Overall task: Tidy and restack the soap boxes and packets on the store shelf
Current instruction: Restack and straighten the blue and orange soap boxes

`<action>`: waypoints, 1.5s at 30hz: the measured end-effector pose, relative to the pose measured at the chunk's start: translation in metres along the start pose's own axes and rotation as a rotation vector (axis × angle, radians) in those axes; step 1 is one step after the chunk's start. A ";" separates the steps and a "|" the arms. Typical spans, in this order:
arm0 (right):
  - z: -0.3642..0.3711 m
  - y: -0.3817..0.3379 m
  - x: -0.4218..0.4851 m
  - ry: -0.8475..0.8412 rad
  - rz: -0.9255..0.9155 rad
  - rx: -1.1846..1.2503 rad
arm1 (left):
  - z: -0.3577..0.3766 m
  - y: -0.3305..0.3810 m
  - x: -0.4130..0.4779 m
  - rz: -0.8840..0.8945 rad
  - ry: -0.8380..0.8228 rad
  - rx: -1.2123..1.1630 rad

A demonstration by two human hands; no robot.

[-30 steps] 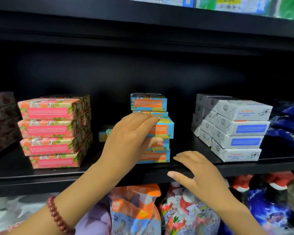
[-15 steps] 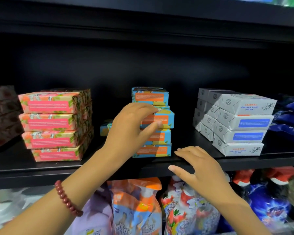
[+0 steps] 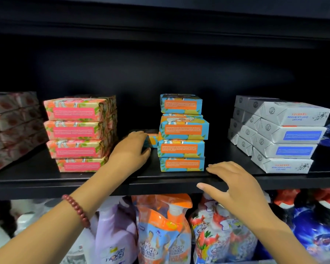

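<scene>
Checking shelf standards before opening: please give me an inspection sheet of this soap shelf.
Surface: black shelf, soap boxes stacked along it.
Job's things: blue-orange stack uneven, one upper box juts forward; pink stack and white stack slightly stepped.
Clutter: lone blue-orange box lies behind, left of its stack.
Grippers: left hand at the lone blue-orange box, grip unclear; right hand open, resting on the shelf edge.
Cables: nothing seen.
Surroundings: refill pouches and a purple bottle on the level below.
</scene>
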State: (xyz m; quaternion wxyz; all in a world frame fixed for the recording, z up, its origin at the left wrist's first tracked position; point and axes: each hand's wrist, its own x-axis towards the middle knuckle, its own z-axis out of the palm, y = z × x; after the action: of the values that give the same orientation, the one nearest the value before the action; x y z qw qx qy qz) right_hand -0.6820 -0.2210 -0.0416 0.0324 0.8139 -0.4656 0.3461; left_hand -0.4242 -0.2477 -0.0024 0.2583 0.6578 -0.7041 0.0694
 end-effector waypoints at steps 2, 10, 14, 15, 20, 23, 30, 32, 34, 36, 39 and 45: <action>0.001 0.000 -0.001 0.016 0.002 0.023 | 0.002 -0.003 0.003 -0.011 -0.055 0.041; 0.004 0.001 -0.002 0.060 -0.002 0.042 | -0.006 0.003 -0.019 0.074 0.097 0.174; 0.006 0.001 -0.002 0.082 -0.014 0.022 | -0.013 0.007 -0.048 0.163 0.204 0.218; 0.006 0.001 -0.002 0.081 -0.014 0.018 | -0.016 0.008 -0.053 0.188 0.230 0.189; 0.005 0.002 -0.001 0.067 -0.017 0.008 | -0.022 0.006 -0.058 0.136 0.232 0.088; 0.004 0.002 -0.001 0.068 -0.021 0.001 | -0.017 0.005 -0.054 0.051 0.140 0.222; 0.003 0.000 -0.002 0.065 -0.023 0.001 | -0.016 0.006 -0.062 0.059 0.250 0.195; 0.003 0.000 -0.002 0.067 -0.023 0.005 | -0.016 0.006 -0.068 0.084 0.313 0.148; 0.004 0.000 -0.003 0.067 -0.026 0.009 | -0.020 0.007 -0.075 0.099 0.367 0.104; 0.004 0.001 -0.003 0.070 -0.032 0.009 | -0.030 0.008 -0.081 0.121 0.404 0.068; 0.005 0.001 -0.003 0.078 -0.033 0.008 | -0.049 0.014 -0.083 0.179 0.471 -0.036; 0.005 0.001 -0.003 0.069 -0.034 0.006 | -0.081 0.049 -0.046 0.304 0.548 -0.250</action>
State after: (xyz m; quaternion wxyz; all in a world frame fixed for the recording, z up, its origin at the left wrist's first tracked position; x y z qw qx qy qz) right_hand -0.6811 -0.2211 -0.0472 0.0517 0.8093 -0.4493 0.3749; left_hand -0.4494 -0.1652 0.0582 0.5033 0.4653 -0.7017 0.1943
